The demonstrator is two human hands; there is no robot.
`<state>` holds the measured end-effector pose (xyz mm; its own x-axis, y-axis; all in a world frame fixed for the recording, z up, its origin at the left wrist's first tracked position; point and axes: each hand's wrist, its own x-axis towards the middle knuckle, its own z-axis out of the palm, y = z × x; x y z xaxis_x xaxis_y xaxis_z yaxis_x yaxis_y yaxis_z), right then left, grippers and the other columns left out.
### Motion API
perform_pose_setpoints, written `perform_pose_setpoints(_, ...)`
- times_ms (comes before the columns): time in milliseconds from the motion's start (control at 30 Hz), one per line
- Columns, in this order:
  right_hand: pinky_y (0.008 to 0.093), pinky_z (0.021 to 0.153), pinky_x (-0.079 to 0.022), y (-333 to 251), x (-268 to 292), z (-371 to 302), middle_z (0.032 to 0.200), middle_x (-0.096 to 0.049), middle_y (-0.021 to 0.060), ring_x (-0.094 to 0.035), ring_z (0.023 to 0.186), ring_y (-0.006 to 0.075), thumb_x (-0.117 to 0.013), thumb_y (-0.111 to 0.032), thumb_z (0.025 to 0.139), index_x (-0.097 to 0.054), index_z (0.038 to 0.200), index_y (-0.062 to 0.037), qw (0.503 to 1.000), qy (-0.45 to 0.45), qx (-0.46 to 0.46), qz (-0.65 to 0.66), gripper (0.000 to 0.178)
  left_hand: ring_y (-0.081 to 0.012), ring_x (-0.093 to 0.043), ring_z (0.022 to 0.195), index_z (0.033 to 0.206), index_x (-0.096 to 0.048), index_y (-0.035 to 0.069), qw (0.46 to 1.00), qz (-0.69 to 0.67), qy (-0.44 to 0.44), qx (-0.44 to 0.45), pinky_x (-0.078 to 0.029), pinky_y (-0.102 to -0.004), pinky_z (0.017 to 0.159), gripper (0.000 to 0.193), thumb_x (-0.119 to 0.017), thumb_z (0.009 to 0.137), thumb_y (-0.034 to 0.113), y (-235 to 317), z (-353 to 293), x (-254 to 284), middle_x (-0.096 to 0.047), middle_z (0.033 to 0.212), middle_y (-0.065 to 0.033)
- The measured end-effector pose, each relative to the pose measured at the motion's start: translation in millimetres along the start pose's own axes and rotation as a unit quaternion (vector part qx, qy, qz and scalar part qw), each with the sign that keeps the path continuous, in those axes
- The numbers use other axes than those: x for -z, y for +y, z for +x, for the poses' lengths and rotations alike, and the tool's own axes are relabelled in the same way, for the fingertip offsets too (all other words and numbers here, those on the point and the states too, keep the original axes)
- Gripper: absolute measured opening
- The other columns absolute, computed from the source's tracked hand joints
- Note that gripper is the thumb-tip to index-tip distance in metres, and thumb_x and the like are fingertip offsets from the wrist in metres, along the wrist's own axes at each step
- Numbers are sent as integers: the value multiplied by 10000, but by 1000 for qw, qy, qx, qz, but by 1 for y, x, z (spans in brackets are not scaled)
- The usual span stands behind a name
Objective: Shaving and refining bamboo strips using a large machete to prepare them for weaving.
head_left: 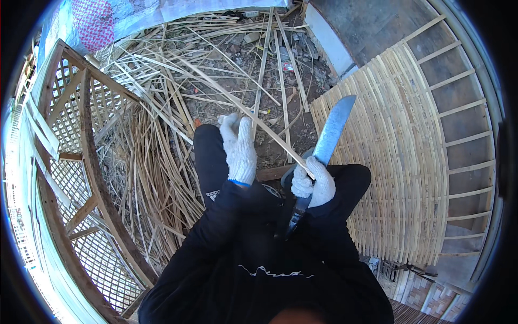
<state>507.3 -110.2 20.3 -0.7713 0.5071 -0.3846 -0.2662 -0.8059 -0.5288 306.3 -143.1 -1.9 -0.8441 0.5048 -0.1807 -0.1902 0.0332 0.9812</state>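
My right hand (pixel 321 186), in a white knit glove, is closed round the dark handle of a machete (pixel 334 125). The broad blade points up and away to the right. The near end of a long bamboo strip (pixel 268 131) lies against the fingers of that same hand and seems pinched there. From there the strip slants away to the far left. My left hand (pixel 240 154), gloved in white with a blue cuff, is beside my left knee. Its thumb and fingers are apart, just below the strip, and I see nothing held in them.
Loose bamboo strips (pixel 154 162) heap up on the left and across the dirt ground (pixel 216 100). A wooden lattice frame (pixel 89 140) stands at the left. On the right lies a large woven bamboo panel (pixel 396 156) with bare slats sticking out. Sheeting (pixel 140 19) borders the far side.
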Motion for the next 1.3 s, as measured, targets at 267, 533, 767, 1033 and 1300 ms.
perform_pose_setpoints(267, 264, 428, -298, -6, 6, -4, 541, -364, -35, -335, 431, 93, -446, -410, 1053, -502, 729, -101, 999, -14, -17, 47, 452, -193, -678, 951, 1188, -572, 84, 859, -331, -273, 279, -589, -364, 834, 203, -532, 1036, 212, -10, 20, -29, -657, 1069, -66)
perform_pose_setpoints(533, 261, 441, -289, 1, 3, -4, 549, -363, -32, -327, 430, 90, -390, -466, 1058, -540, 782, -61, 998, -51, -12, 44, 513, -146, -648, 798, 1049, -531, 125, 890, -286, -254, 248, -590, -360, 778, 72, -577, 1002, 156, -15, 18, -35, -605, 896, 8)
perform_pose_setpoints(767, 257, 454, -300, 5, 37, 2, 614, -427, -15, -370, 464, 85, -420, -468, 1055, -608, 980, -55, 992, -70, 11, 103, 460, -200, -674, 871, 1079, -477, 87, 919, -256, -220, 203, -596, -375, 815, 119, -563, 1001, 112, -3, 15, -26, -634, 966, -69)
perform_pose_setpoints(1033, 247, 484, -335, 11, 127, 7, 673, -455, -70, -385, 511, 66, -479, -457, 1036, -634, 1080, -96, 967, 69, -5, 244, 396, -138, -579, 604, 1088, -426, 23, 973, -214, -72, 39, -518, -276, 567, 171, -455, 1042, 186, 41, -34, -12, -569, 857, -71)
perform_pose_setpoints(1300, 264, 450, -342, 24, 166, 19, 638, -448, -99, -383, 485, 75, -555, -440, 995, -651, 1034, -161, 947, 167, -1, 274, 297, -142, -559, 644, 1080, -430, 40, 966, -242, 59, -70, -497, -282, 561, 175, -482, 1013, 193, 95, -34, 3, -519, 865, -59)
